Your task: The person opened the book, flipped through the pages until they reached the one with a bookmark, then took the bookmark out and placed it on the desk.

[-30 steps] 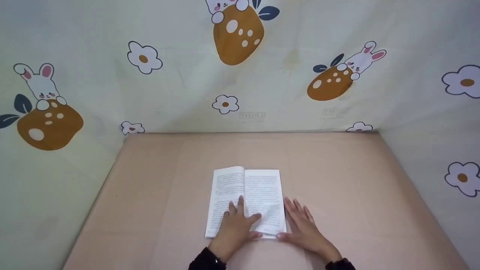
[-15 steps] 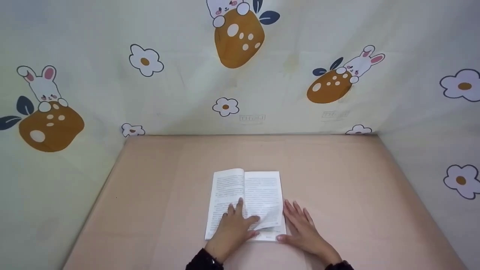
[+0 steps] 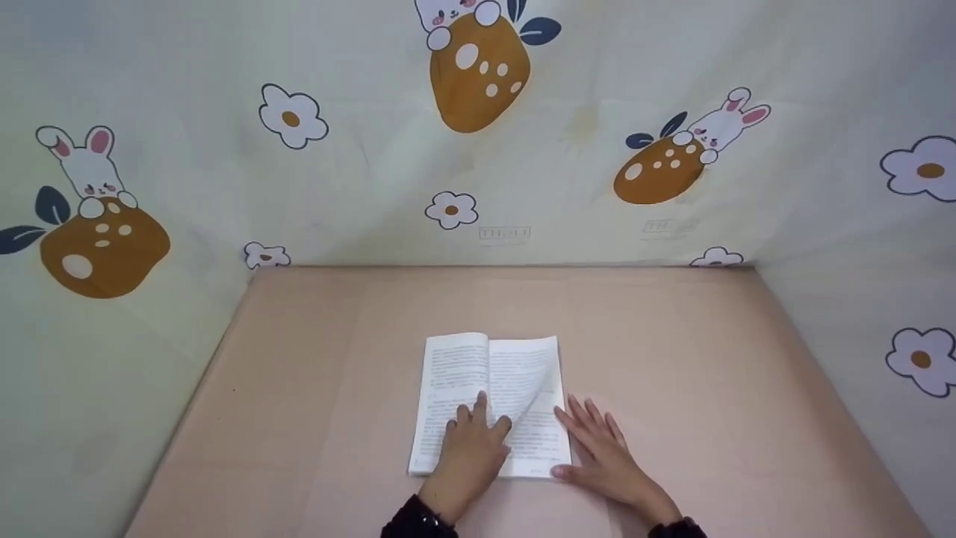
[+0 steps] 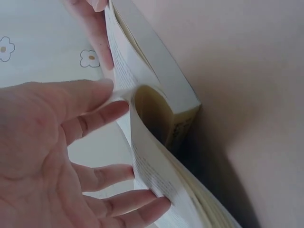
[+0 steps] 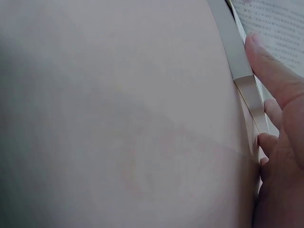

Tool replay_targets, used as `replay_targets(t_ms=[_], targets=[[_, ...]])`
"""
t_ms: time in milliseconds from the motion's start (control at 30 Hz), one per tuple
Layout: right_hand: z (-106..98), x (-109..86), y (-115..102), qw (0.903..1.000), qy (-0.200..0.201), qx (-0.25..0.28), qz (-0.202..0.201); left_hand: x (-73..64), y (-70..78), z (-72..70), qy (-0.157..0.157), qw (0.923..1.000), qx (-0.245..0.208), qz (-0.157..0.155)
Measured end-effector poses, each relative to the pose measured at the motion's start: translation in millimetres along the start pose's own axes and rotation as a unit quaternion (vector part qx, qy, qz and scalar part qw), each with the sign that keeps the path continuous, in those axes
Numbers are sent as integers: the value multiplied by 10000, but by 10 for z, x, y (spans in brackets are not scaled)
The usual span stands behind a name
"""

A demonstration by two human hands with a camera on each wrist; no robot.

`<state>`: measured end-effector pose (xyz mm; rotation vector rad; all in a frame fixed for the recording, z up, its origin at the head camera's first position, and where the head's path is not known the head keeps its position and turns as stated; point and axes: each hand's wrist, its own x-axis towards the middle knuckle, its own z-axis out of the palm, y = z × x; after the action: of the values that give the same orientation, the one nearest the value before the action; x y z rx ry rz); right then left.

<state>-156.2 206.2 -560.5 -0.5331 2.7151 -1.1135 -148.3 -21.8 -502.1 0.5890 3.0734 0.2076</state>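
An open book (image 3: 455,370) with printed text lies on the table in the head view. My left hand (image 3: 472,448) is over its lower middle and pinches a page (image 3: 523,373) between thumb and index finger. That page's lower right corner is drawn toward the spine, baring the text beneath. In the left wrist view, the pinched sheet curls in a loop beside the thumb, while the other fingers touch the left-hand pages. My right hand (image 3: 609,459) rests along the book's right edge, fingers extended; its thumb (image 5: 268,64) touches the lower right corner in the right wrist view.
A beige-pink table surface (image 3: 321,373) surrounds the book. Behind it stands a pale cloth backdrop (image 3: 358,194) printed with rabbits, fruit and flowers, which also runs along the left and right sides.
The left hand has drawn the page's lower right corner up and left, so it is folded back further. The right hand's index finger now reaches onto the book's edge; otherwise that hand stays put.
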Motion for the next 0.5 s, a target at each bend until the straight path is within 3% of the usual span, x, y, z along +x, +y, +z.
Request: replay_targets(t_ms=[267,500], targets=[[-15,11,-12,9999,-74,111,61,46,49,11,49,9986,-340,-391],[-46,7,-26,9996,-183,137,137,30,3,-15,74,9960,-673,-577]])
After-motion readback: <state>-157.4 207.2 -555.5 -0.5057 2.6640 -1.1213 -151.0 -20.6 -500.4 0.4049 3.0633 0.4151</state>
